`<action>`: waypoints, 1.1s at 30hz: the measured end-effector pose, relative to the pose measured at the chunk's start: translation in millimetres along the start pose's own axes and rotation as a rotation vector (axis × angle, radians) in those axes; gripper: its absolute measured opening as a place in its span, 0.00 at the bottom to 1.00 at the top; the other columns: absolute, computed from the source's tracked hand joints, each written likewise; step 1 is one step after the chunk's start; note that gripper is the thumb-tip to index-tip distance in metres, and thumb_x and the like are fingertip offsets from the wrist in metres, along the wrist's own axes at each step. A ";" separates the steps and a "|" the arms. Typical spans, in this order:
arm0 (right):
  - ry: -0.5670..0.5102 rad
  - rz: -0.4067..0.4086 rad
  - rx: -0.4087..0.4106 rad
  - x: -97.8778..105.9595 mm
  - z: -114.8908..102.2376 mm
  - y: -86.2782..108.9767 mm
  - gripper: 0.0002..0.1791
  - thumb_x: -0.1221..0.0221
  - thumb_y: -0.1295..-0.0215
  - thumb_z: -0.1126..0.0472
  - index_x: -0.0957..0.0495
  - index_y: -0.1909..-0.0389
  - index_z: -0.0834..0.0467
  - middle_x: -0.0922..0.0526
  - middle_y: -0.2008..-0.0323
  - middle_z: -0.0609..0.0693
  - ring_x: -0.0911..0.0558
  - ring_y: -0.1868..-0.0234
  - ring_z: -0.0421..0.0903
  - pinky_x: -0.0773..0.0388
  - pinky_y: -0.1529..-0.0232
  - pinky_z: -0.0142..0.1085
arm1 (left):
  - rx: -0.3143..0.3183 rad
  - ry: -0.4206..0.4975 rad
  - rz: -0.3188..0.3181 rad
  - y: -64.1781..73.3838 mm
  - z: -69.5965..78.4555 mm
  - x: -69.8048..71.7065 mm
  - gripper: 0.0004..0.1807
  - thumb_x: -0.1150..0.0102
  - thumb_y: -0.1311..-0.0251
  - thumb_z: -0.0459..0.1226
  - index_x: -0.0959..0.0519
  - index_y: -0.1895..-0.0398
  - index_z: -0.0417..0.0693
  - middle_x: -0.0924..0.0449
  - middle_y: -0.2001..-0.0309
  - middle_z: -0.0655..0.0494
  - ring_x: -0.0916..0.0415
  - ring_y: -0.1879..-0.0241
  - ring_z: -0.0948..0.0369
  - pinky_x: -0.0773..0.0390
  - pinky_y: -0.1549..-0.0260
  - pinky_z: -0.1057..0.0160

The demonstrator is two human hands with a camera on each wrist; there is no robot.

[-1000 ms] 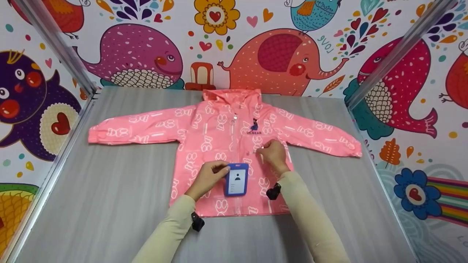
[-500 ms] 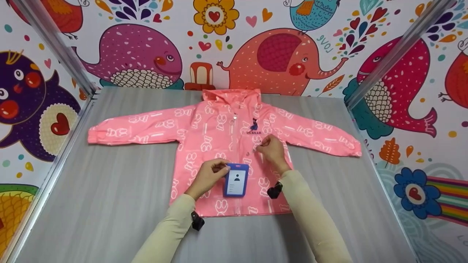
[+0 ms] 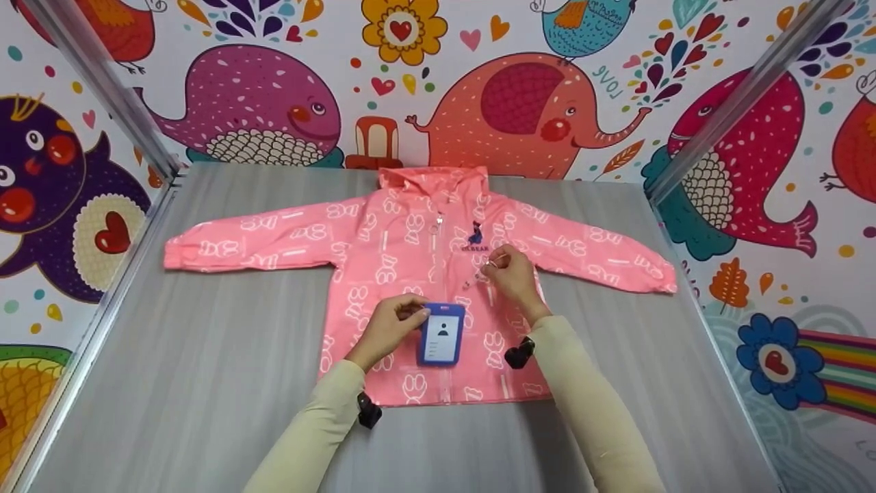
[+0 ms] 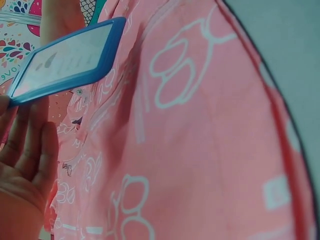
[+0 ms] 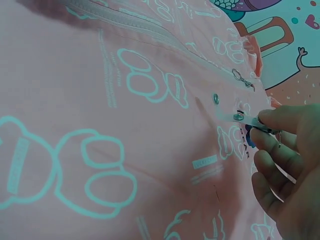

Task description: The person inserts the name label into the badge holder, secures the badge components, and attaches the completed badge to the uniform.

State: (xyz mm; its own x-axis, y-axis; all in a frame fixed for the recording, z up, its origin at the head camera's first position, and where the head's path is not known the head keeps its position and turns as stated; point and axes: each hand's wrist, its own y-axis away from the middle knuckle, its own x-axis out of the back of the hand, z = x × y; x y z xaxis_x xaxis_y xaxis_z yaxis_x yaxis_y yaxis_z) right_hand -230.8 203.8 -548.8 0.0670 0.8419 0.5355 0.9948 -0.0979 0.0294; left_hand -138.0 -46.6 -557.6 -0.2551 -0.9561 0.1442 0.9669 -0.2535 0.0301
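Note:
A blue badge holder (image 3: 441,333) with a white card inside is pinched at its upper left corner by my left hand (image 3: 390,327). The left wrist view shows the badge holder (image 4: 107,60) tilted, its frame raised above the cloth. My right hand (image 3: 510,277) pinches a small metal badge clip (image 5: 267,128) between thumb and fingers. From the clip hangs a clear strap (image 5: 227,116) with metal snap studs, its loose end towards the badge. Both hands are over a pink hooded jacket (image 3: 404,274), which lies flat with sleeves spread. Strap and badge holder are apart.
The jacket lies on a grey wood-grain table (image 3: 239,342). Its zipper pull (image 3: 436,224) is near the collar. Metal posts (image 3: 712,116) stand at the back corners, and walls (image 3: 465,82) printed with cartoon animals enclose the table on several sides.
My right hand has moved slightly up the jacket with the clip, and the clip and strap show more clearly. My left hand has shifted the badge holder a little up.

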 end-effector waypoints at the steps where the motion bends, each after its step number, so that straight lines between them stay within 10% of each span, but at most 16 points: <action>1: -0.009 -0.004 0.010 0.5 -0.8 -0.4 0.09 0.33 0.46 0.68 0.23 0.64 0.60 0.23 0.75 0.47 0.26 0.73 0.40 0.28 0.72 0.29 | -0.005 -0.001 -0.001 -0.7 0.3 0.5 0.11 0.40 0.35 0.34 0.17 0.52 0.41 0.14 0.59 0.42 0.17 0.63 0.61 0.15 0.60 0.63; 33: -0.250 -0.361 0.172 8.8 -62.9 28.4 0.12 0.40 0.37 0.71 0.23 0.53 0.71 0.14 0.66 0.60 0.15 0.63 0.51 0.18 0.58 0.36 | -0.008 -0.009 -0.016 -7.6 9.9 4.1 0.10 0.40 0.35 0.34 0.16 0.54 0.41 0.14 0.57 0.42 0.15 0.62 0.60 0.14 0.58 0.61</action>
State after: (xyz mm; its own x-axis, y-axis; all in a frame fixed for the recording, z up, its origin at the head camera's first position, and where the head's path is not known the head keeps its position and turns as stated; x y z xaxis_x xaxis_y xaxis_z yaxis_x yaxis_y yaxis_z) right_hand -206.7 175.1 -490.2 -0.2904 0.9099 0.2963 0.9547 0.2967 0.0246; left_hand -146.3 -47.2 -547.4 -0.2709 -0.9505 0.1523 0.9624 -0.2704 0.0243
